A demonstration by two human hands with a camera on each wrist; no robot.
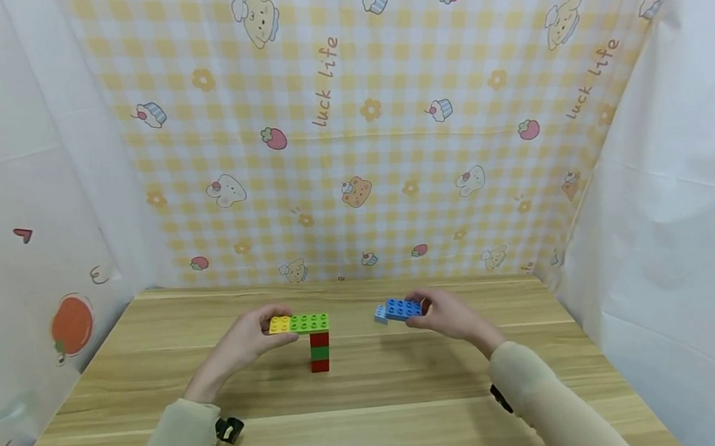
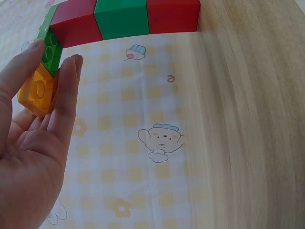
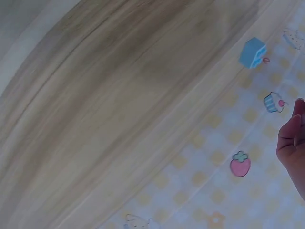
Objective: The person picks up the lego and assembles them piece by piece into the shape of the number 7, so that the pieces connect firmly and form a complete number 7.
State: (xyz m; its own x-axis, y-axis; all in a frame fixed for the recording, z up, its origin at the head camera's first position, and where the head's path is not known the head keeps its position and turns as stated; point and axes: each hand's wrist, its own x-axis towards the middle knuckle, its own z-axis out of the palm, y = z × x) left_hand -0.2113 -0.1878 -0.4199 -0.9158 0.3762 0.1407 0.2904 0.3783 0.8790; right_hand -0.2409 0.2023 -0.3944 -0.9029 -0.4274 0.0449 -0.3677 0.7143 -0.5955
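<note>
My left hand (image 1: 254, 338) pinches a yellow brick (image 1: 280, 324) between thumb and fingers. Its end lines up against a light green brick (image 1: 309, 322), whose other end sits on a column of a red brick (image 1: 320, 339), a dark green brick (image 1: 320, 353) and another red brick (image 1: 320, 366). From the left wrist, the hollow undersides of the yellow brick (image 2: 40, 90) and light green brick (image 2: 51, 53) show. A blue brick (image 1: 402, 308) is gripped at its right end by my right hand (image 1: 446, 313). Just left of it in the head view is a light blue brick (image 1: 380, 315).
Everything is on a wooden table (image 1: 378, 436). A checked cloth (image 1: 350, 145) with printed cartoons hangs behind its far edge, and white sheets (image 1: 674, 221) close off both sides. Dark wrist straps (image 1: 229, 430) are on both arms near the sleeves.
</note>
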